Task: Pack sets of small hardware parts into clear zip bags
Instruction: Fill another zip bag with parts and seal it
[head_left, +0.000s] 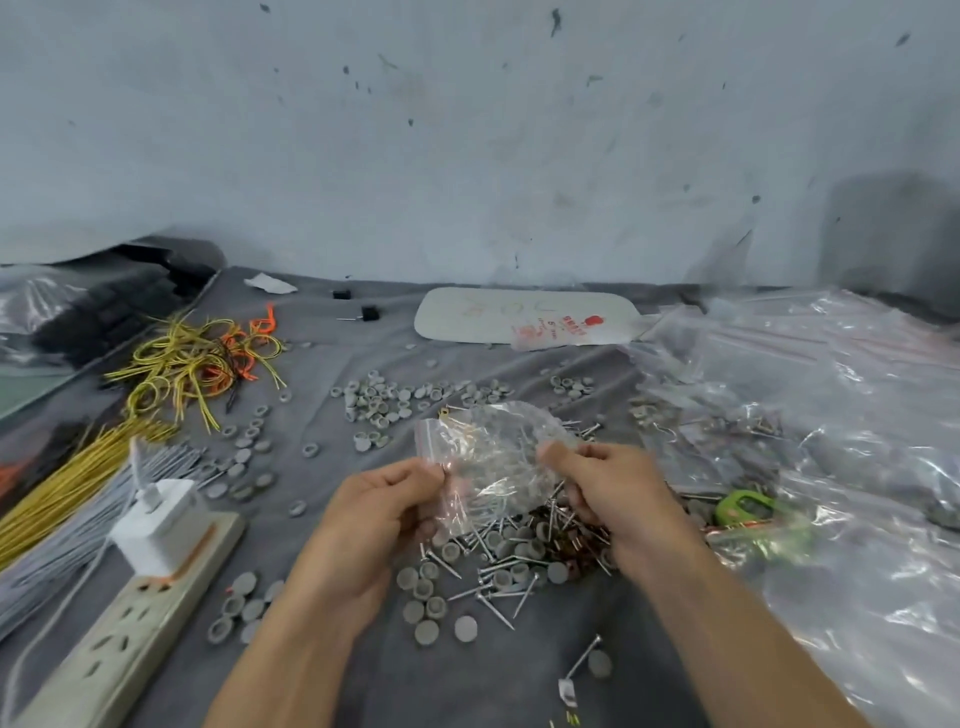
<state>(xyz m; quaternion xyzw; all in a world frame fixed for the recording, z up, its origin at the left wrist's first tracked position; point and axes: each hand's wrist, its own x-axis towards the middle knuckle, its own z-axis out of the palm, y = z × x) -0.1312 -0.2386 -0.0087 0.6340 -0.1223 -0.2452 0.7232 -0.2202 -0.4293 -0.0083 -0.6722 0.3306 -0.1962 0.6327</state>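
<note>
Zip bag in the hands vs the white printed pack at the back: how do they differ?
Pose: the zip bag is lifted, pinched between the left hand and the right hand. The white pack lies flat on the grey cloth by the wall.
Look: the zip bag is clear and crinkled. The white pack is opaque and smooth, with red print.
Size: the white pack looks wider.
Shared: both are plastic with red marks.
</note>
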